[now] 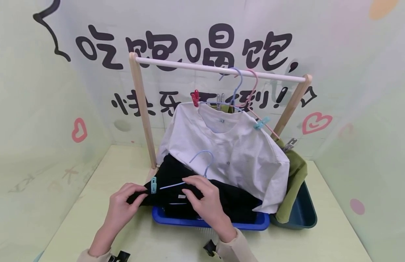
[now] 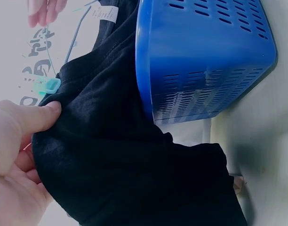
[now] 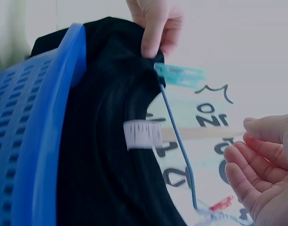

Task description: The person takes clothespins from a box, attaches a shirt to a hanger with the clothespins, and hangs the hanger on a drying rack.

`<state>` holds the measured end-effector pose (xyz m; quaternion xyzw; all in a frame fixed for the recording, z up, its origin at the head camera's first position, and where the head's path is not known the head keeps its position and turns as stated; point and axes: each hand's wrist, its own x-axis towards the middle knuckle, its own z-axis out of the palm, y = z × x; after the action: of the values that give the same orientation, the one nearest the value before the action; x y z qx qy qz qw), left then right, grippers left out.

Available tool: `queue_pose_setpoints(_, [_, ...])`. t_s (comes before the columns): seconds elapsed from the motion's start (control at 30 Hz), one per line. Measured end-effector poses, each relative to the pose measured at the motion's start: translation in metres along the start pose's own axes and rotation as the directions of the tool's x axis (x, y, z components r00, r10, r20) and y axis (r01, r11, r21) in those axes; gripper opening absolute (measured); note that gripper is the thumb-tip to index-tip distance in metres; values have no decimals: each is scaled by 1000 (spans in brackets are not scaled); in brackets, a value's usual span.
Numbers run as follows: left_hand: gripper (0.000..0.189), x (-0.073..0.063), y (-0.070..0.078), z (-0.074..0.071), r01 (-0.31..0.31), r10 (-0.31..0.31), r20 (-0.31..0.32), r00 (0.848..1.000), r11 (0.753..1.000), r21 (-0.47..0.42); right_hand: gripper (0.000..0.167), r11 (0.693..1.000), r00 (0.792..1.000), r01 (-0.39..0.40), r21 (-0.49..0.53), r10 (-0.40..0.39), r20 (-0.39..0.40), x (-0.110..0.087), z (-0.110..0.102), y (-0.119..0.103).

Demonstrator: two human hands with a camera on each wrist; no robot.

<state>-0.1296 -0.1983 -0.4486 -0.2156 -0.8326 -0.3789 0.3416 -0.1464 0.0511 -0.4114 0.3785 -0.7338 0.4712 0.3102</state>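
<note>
A black T-shirt [image 1: 238, 194] lies over the blue basket [image 1: 260, 225], its white label [image 3: 143, 135] showing at the collar. My left hand [image 1: 124, 203] pinches the shirt's shoulder, the thumb on top of the cloth. Right beside that thumb, a teal clothespin [image 2: 49, 86] sits on the shoulder at the end of a blue hanger [image 3: 178, 136]. My right hand [image 1: 205, 198] is close to the hanger's middle in the head view, thumb and fingers apart with nothing between them. Part of the hanger is hidden behind the right hand and the shirt.
Behind stands a wooden rack with a white bar [image 1: 189, 65]. From it hang a white T-shirt [image 1: 255, 160], held by a red clothespin [image 1: 195, 97] and a blue one [image 1: 262, 123], and a green garment [image 1: 295, 163]. A dark green basin [image 1: 310, 211] stands at the right.
</note>
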Motion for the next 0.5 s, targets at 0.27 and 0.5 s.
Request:
queue_pose_setpoints(0.27, [35, 1, 2, 1, -9, 10, -26, 1000, 1000, 23, 33, 999, 996, -42, -26, 40, -77, -18, -30, 9])
queue_pose_setpoints(0.5, [34, 2, 4, 1, 5, -5, -20, 1000, 1000, 1, 33, 990, 984, -87, -108, 69, -163, -37, -61, 17])
